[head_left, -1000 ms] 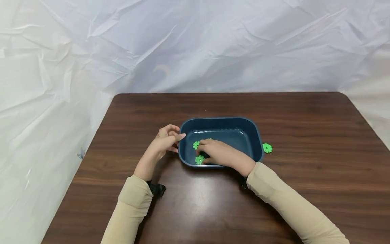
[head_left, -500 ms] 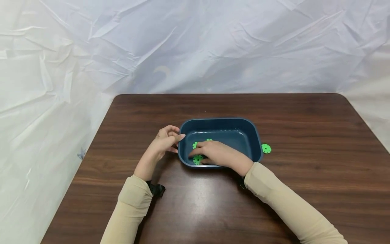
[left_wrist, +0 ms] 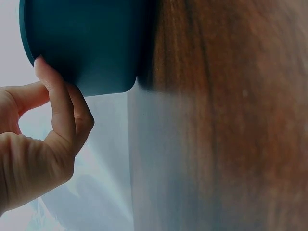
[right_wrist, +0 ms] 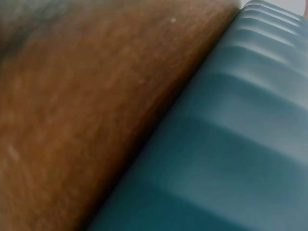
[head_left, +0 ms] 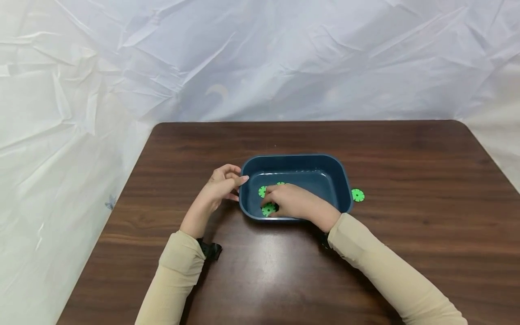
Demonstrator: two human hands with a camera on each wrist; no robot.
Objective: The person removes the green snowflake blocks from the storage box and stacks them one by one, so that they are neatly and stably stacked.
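A dark blue plastic tub [head_left: 308,159] stands on the brown table. My left hand [head_left: 225,184] is at its left end, index fingertip resting on the rim. In the left wrist view that hand [left_wrist: 38,144] touches the tub's outer wall [left_wrist: 91,43] with a bent finger. My right hand [head_left: 293,203] reaches inside the tub, fingers curled down on a green notched disc [head_left: 268,209] by the near wall. Two more green discs [head_left: 262,191] lie on the tub floor beside the fingers. The right wrist view shows only the tub's ribbed wall [right_wrist: 231,144] and the table.
Another green disc [head_left: 357,195] lies on the table [head_left: 406,180] just right of the tub. Crumpled white sheeting [head_left: 260,58] rises behind the table and drops along its left edge. Black wrist straps [head_left: 211,249] show at both cuffs.
The right hand's fingers shifted slightly over the near green disc, which slid a little left and then back right. The left hand stayed on the tub's rim.
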